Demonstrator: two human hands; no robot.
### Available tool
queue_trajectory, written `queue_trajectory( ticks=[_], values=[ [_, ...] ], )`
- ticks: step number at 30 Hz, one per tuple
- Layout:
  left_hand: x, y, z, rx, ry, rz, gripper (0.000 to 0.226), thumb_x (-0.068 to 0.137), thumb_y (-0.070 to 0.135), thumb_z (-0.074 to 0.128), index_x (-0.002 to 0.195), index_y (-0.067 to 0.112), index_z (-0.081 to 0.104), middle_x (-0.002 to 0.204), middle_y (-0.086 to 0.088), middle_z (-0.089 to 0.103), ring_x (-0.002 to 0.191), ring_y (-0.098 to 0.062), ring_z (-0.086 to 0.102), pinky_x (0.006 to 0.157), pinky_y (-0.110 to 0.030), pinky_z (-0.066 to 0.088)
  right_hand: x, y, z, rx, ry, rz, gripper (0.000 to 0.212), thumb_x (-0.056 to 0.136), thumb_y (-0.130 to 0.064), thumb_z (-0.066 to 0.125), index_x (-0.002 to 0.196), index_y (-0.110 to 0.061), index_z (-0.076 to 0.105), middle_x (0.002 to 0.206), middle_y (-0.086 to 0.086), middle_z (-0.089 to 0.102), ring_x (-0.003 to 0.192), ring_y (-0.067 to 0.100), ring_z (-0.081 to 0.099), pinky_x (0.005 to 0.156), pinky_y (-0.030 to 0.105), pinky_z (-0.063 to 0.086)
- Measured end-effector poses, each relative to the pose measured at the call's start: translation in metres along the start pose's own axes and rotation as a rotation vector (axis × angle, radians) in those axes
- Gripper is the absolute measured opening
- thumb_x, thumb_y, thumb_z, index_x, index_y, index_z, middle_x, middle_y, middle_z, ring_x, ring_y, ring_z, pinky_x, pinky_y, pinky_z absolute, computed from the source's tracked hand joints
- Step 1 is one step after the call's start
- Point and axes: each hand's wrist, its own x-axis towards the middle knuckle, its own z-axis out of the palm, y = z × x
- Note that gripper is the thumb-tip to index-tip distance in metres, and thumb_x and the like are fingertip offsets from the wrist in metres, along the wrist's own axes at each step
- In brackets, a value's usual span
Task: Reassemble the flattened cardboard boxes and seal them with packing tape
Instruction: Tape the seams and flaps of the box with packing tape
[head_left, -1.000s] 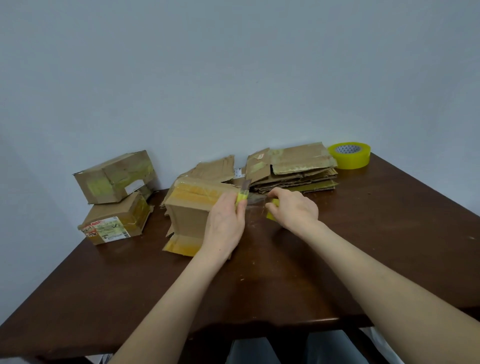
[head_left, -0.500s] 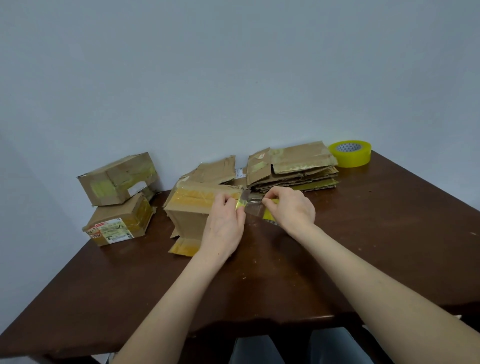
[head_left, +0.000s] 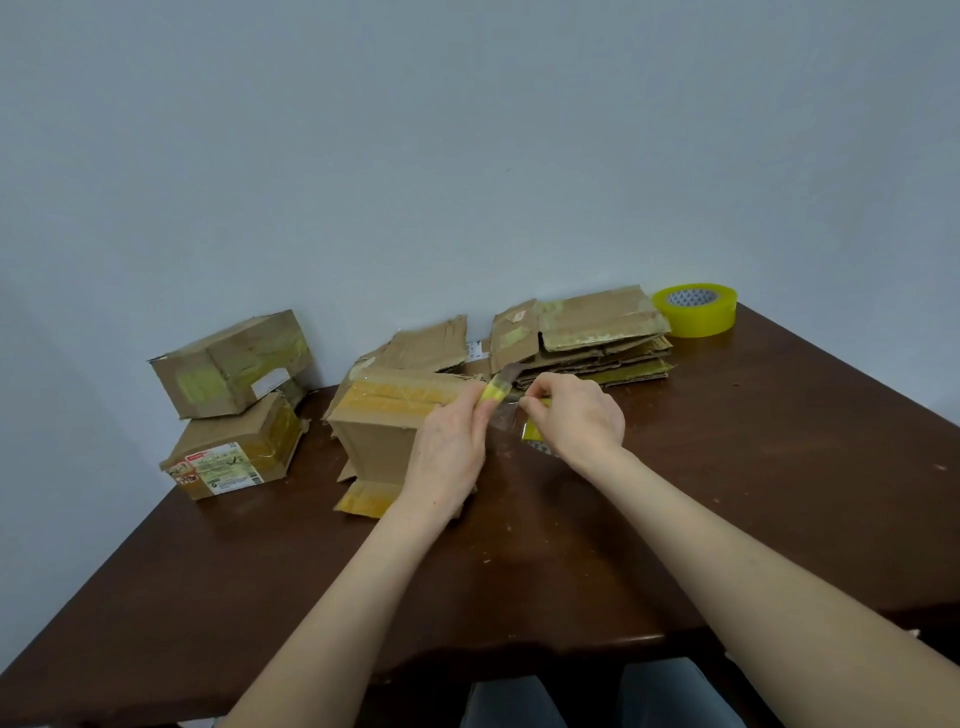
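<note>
Head view
Worktop (head_left: 779, 493): dark brown wood, set against a pale wall.
Box in work (head_left: 384, 431): stands on the worktop centre-left, its top seam covered with yellowish tape, one bottom flap splayed out toward the camera.
Left hand (head_left: 449, 457): rests against the right side of that box; its grip pinches a small yellow-handled cutter (head_left: 496, 387) at the box's top right corner, blade pointing up and away.
Right hand (head_left: 576, 415): just right of the left hand, fingers curled shut around a tape roll (head_left: 535, 434) that is mostly hidden under the palm.
Tape strip (head_left: 501, 418): clear, stretched between the two hands.
Flat cardboard (head_left: 587, 332): a stack of flattened boxes behind the hands, by the wall.
Finished boxes (head_left: 234, 405): two sealed ones, one on top of the other, at the far left edge.
Spare tape roll (head_left: 696, 309): yellow, lying flat at the far right corner, just beside the stack.
</note>
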Motion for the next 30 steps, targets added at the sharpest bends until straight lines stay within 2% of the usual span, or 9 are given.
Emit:
queue_trajectory(
  ticks=[4,8,13,16,19,23,26,30],
  values=[
    [0.000,-0.002,-0.006,-0.013,-0.074,0.032,0.035,0.100,0.014,0.035,0.133,0.020,0.045,0.091,0.006,0.052,0.079,-0.009,0.049,0.070,-0.021,0.035,0.001,0.002,0.000,0.012,-0.010,0.012,0.020,0.096,-0.043,0.050,0.104,-0.033,0.065,0.098,-0.002,0.069,0.095,0.022,0.062,0.068,0.028,0.043],
    [0.003,-0.007,-0.010,-0.046,-0.088,-0.019,0.029,0.099,0.011,0.042,0.124,0.020,0.053,0.082,0.008,0.063,0.066,-0.002,0.061,0.072,-0.021,0.052,0.001,0.003,0.002,0.017,-0.008,0.019,0.020,0.096,-0.043,0.049,0.103,-0.033,0.066,0.097,-0.002,0.069,0.093,0.023,0.063,0.069,0.029,0.046],
    [-0.003,-0.004,-0.014,-0.073,-0.072,-0.054,0.029,0.101,0.023,0.041,0.129,0.024,0.050,0.069,0.003,0.063,0.054,-0.006,0.057,0.056,-0.017,0.049,0.002,0.002,0.002,0.030,-0.014,0.018,0.020,0.097,-0.042,0.049,0.103,-0.032,0.065,0.095,-0.002,0.069,0.091,0.022,0.064,0.069,0.029,0.047],
    [-0.004,-0.003,-0.013,0.004,-0.099,-0.046,0.032,0.102,0.023,0.036,0.133,0.022,0.044,0.073,0.003,0.061,0.061,-0.009,0.057,0.059,-0.029,0.051,0.002,0.002,0.003,0.034,-0.009,0.027,0.020,0.097,-0.042,0.049,0.103,-0.032,0.065,0.095,-0.002,0.069,0.090,0.022,0.063,0.067,0.029,0.045],
    [-0.007,-0.002,-0.012,0.030,-0.131,-0.086,0.030,0.100,0.020,0.039,0.130,0.020,0.040,0.080,0.000,0.064,0.065,-0.015,0.060,0.063,-0.039,0.053,0.003,0.002,0.003,0.033,-0.009,0.034,0.020,0.097,-0.042,0.049,0.103,-0.032,0.065,0.096,-0.002,0.068,0.088,0.022,0.062,0.066,0.028,0.043],
    [-0.009,-0.001,-0.013,0.087,-0.124,-0.094,0.020,0.100,0.025,0.042,0.118,0.016,0.046,0.080,0.001,0.063,0.064,-0.014,0.060,0.059,-0.035,0.051,0.003,0.001,0.004,0.038,-0.007,0.039,0.020,0.096,-0.042,0.050,0.103,-0.032,0.066,0.093,-0.002,0.067,0.089,0.022,0.063,0.066,0.028,0.042],
    [-0.011,0.000,-0.014,0.148,-0.120,-0.076,0.021,0.100,0.027,0.042,0.116,0.016,0.048,0.084,-0.002,0.063,0.068,-0.020,0.061,0.061,-0.036,0.050,0.004,0.002,0.004,0.042,-0.007,0.042,0.021,0.097,-0.042,0.049,0.102,-0.032,0.066,0.083,-0.005,0.061,0.080,0.020,0.061,0.065,0.028,0.043],
    [-0.015,0.000,-0.012,0.182,-0.100,-0.095,0.020,0.100,0.029,0.041,0.114,0.017,0.048,0.081,-0.003,0.059,0.064,-0.020,0.055,0.055,-0.028,0.038,0.004,0.003,0.004,0.035,-0.004,0.044,0.020,0.098,-0.039,0.048,0.102,-0.032,0.066,0.091,-0.003,0.065,0.076,0.019,0.052,0.065,0.028,0.042]
  ],
)
